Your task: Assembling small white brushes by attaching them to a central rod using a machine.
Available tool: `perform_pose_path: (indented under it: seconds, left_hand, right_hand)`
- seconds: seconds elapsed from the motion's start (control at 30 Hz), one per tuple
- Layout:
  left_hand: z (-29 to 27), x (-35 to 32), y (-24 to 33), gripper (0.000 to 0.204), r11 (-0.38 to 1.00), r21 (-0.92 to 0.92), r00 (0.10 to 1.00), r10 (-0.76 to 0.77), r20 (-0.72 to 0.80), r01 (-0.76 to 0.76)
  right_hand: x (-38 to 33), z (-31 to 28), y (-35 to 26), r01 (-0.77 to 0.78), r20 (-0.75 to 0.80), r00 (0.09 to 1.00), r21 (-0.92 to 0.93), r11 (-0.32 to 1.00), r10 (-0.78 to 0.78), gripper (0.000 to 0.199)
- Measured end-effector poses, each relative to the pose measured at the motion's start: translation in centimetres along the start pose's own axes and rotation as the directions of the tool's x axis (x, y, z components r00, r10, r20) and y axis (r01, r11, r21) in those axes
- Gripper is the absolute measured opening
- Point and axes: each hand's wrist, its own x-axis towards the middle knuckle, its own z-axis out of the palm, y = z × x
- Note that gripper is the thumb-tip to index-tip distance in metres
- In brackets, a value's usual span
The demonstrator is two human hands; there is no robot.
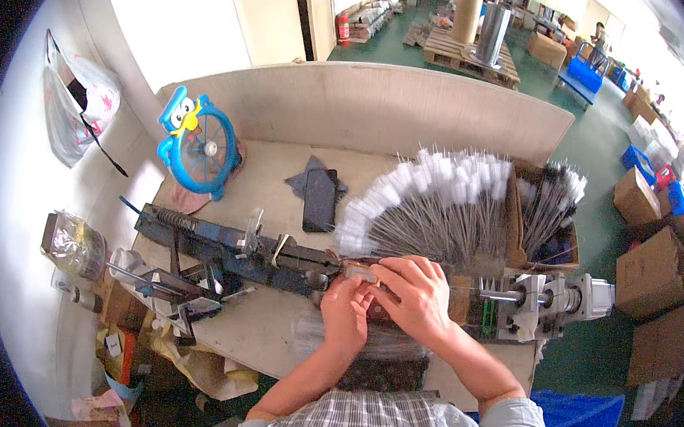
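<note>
My left hand (345,312) and my right hand (414,295) meet over the middle of a bench machine. Between their fingertips is a small pale, shiny piece (360,273), pinched from both sides; its kind I cannot make out. The machine's long dark rail (274,261) runs off to the left of my hands. On the right, a metal shaft (502,296) leads into a silver chuck-like unit (564,299). Just beyond my hands lies a fanned pile of wire-stemmed brushes (430,212) with white bristle heads. My fingers partly cover the machine's centre.
A cardboard box (513,219) of dark-tipped brushes stands right of the pile. Further left are a black phone (320,200) on a cloth and a blue bird-shaped fan (203,146). A raised board (366,107) edges the table's back. Clear-looking bristle material (388,344) lies near my body.
</note>
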Motion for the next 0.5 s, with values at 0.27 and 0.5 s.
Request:
perform_pose_path:
  seconds: [0.27, 0.5]
  left_hand:
    - [0.0, -0.6, 1.2, 0.067, 0.99, -0.046, 0.991, -0.134, -0.028, 0.133]
    - [0.2, -1.9, 1.3, 0.065, 0.993, 0.055, 0.994, -0.109, 0.02, 0.108]
  right_hand:
    - [-2.2, 0.5, 1.7, 0.042, 0.134, 0.991, -0.139, 0.989, -0.023, 0.011]
    - [-2.4, -0.6, 1.7, 0.036, 0.136, 0.99, -0.101, 0.994, -0.022, 0.011]
